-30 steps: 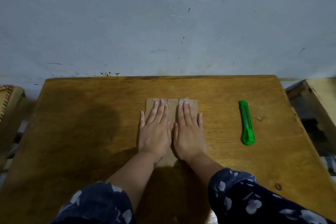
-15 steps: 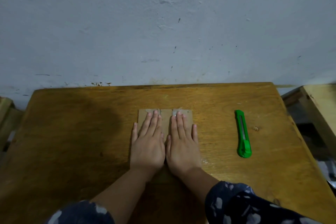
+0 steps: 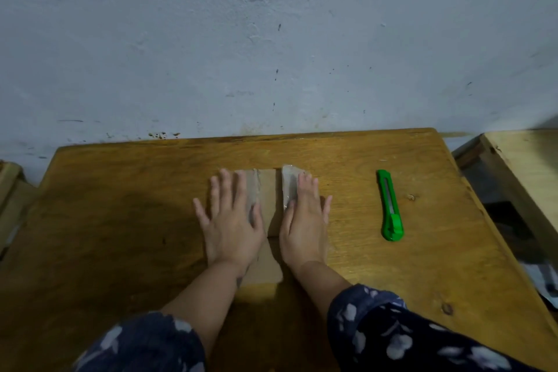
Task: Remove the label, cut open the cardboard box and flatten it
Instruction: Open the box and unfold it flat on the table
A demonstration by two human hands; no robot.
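A flat brown cardboard box [image 3: 267, 199] lies in the middle of the wooden table [image 3: 120, 220], with strips of clear tape on its far flaps. My left hand [image 3: 231, 222] lies palm down on its left part, fingers spread. My right hand [image 3: 303, 225] lies palm down on its right part, fingers spread. A bare strip of cardboard shows between the two hands. The right far flap with tape stands slightly raised by my right fingertips. A green utility knife [image 3: 390, 205] lies on the table to the right of my right hand, apart from it.
A grey-blue wall [image 3: 271, 39] rises right behind the table's far edge. A lighter wooden surface [image 3: 525, 166] stands off the table's right side, and another wooden piece [image 3: 9, 187] sits at the left edge. My dark floral sleeves fill the bottom of the view.
Both hands have slid apart sideways on the cardboard, baring its middle strip. The fingers are now spread. The knife has not moved.
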